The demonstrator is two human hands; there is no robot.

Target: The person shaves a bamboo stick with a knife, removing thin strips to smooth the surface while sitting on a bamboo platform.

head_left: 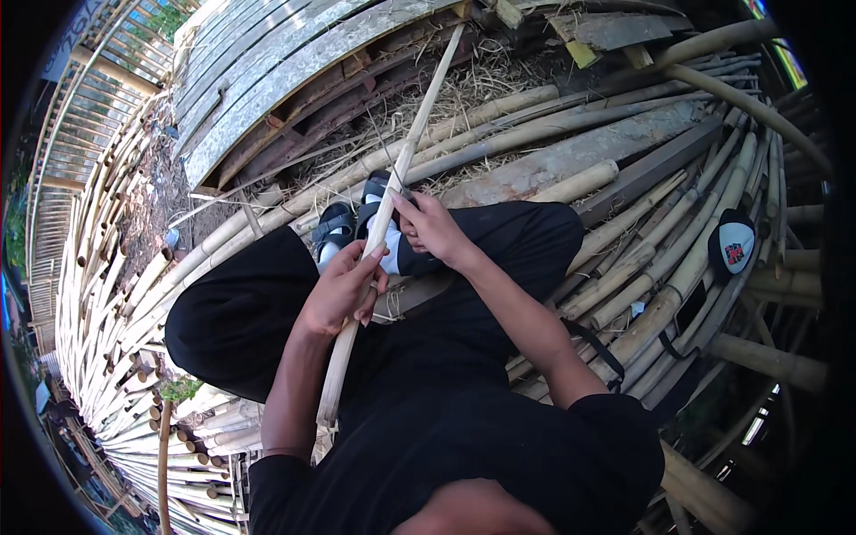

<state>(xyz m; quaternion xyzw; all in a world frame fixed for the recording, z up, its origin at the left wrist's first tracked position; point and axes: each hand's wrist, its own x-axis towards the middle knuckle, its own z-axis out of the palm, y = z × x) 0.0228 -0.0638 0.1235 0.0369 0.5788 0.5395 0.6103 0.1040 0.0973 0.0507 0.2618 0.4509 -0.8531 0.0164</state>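
Observation:
A long, pale split bamboo strip [426, 107] slants across the middle, from the wooden platform's edge down past my lap. My left hand [343, 287] is wrapped round its lower part, thumb on top. Closed beside the strip, my right hand [432, 232] grips a knife [404, 190]. Its thin blade crosses the strip and points up and away to the left. Most of the handle is hidden in my fingers. The strip's near end hangs beside my left forearm.
A weathered plank platform [267, 62] stands ahead, with shavings [508, 80] by its edge. Bamboo poles [660, 241] lie to the right and more poles [98, 339] are stacked at left. A cap [736, 245] rests on the right-hand poles. My sandalled feet [337, 227] are just beyond my hands.

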